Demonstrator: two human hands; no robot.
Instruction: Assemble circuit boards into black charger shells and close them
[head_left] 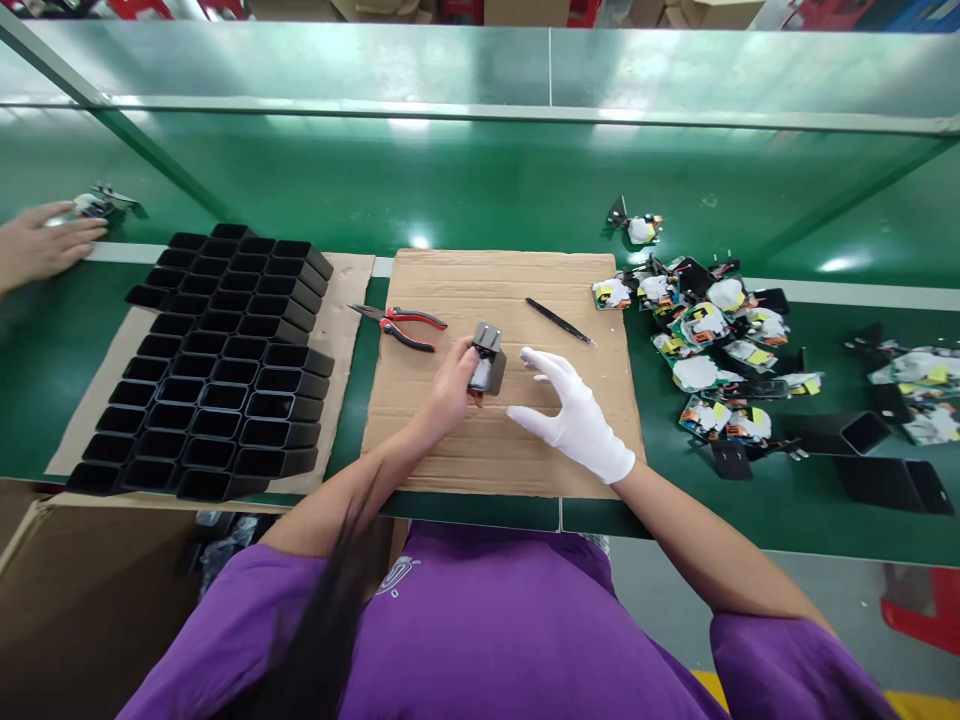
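My bare left hand (452,386) is closed around a black plastic adapter housing (491,372), held above the cardboard sheet (435,450). A plug end with metal pins and some white material show at the housing's upper side. To its right, my white-gloved right hand (574,412) hovers with thumb and fingers spread, holding nothing and apart from the housing. Long-nose pliers (401,325) with red and black handles lie on the cardboard's left side. Black tweezers (559,321) rest on it, beyond my right hand.
Rows of open black housings (225,370) stand at left. Circuit boards (705,330) with white and yellow parts are piled at right, near two loose housings (840,433). At far left another person's hand (49,240) touches a circuit board (94,204). A metal frame bar (480,112) crosses behind.
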